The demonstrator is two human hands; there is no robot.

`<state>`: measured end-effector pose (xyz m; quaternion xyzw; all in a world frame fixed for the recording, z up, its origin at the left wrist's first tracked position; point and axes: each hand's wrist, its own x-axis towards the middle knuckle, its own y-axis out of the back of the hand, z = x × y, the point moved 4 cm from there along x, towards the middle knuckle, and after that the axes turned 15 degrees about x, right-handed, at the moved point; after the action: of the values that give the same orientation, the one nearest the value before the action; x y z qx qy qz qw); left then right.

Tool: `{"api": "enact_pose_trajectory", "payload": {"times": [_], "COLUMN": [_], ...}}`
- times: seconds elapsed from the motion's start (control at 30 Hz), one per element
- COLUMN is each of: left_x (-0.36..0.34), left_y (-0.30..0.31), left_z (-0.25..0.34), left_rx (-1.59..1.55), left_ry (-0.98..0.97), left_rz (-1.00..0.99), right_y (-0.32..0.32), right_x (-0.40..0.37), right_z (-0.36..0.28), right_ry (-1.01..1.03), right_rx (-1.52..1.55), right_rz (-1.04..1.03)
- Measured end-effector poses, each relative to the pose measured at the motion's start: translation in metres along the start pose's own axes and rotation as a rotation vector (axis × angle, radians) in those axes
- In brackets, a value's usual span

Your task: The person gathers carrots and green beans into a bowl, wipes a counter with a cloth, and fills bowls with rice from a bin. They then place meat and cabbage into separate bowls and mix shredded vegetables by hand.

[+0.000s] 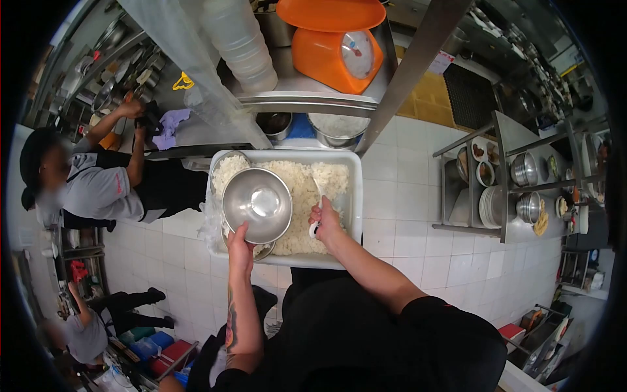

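My left hand (240,251) grips the near rim of a shiny metal bowl (258,202), thumb over the edge; its inside looks bare. The bowl is above the left side of a white tub (357,196) of cooked rice (292,189). My right hand (328,225) is closed around the white handle of a rice paddle (321,185), whose blade reaches into the rice at the right and is partly hidden there. Another metal bowl (266,252) shows partly beneath the held one, and rice is heaped at the far left of the tub.
Beyond the tub, a metal shelf holds an orange scale (313,59) and clear stacked containers (241,46), with metal pots below. A co-worker (104,176) stands at the left counter; another person (85,326) is at lower left. A rack with plates and bowls (526,170) stands right.
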<state>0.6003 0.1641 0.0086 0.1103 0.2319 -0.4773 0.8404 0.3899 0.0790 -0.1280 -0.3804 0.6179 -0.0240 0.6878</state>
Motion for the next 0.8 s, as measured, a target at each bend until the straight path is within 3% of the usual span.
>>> {"api": "enact_pose_trajectory", "payload": {"times": [0.17, 0.33, 0.47, 0.57, 0.63, 0.77, 0.8], "left_x": [0.0, 0.0, 0.009, 0.019, 0.036, 0.031, 0.04], "left_y": [-0.02, -0.051, -0.057, -0.056, -0.054, -0.085, -0.09], "left_z": [0.009, 0.043, 0.048, 0.044, 0.031, 0.043, 0.034], "left_rx": [0.099, 0.389, 0.546, 0.738, 1.102, 1.235, 1.168], "left_ry": [0.011, -0.105, -0.201, -0.195, -0.524, -0.461, -0.384], "left_rz": [-0.119, -0.155, -0.182, -0.149, -0.039, -0.014, -0.072], "right_y": [-0.006, 0.012, 0.018, 0.023, 0.02, 0.02, 0.015], "right_x": [-0.002, 0.011, 0.006, -0.001, -0.017, -0.041, -0.052], "right_z": [-0.007, -0.013, -0.02, -0.021, -0.024, -0.019, -0.021], "right_ry": [0.127, 0.434, 0.472, 0.544, 0.622, 0.675, 1.105], "right_rx": [-0.067, -0.374, -0.448, -0.551, -0.694, -0.821, -1.083], "right_rz": [0.066, 0.081, 0.025, -0.062, -0.105, -0.148, -0.299]}}
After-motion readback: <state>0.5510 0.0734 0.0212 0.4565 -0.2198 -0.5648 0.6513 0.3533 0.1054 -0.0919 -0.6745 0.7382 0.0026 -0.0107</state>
